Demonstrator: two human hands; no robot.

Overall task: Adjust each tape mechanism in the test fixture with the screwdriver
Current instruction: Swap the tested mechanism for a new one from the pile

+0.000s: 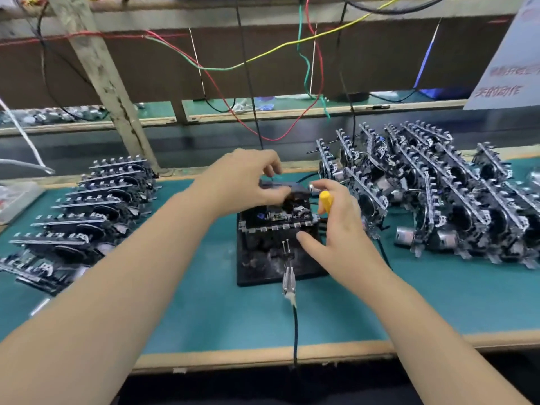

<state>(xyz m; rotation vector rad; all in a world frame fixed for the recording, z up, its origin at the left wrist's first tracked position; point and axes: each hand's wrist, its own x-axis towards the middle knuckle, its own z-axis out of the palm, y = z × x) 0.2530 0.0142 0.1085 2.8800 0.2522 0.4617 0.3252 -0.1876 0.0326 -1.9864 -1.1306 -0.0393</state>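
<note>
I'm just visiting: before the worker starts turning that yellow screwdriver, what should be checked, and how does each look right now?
1. Tape mechanism seated on the black test fixture: ok.
2. Left hand steadying the grey piece on top: ok, fingers pinch it.
3. Screwdriver held in right hand: ok.
4. Screwdriver tip on the adjusting screw: cannot tell, hidden by the hand.
5. Metal clip with its cable at the fixture's front edge: ok.
</note>
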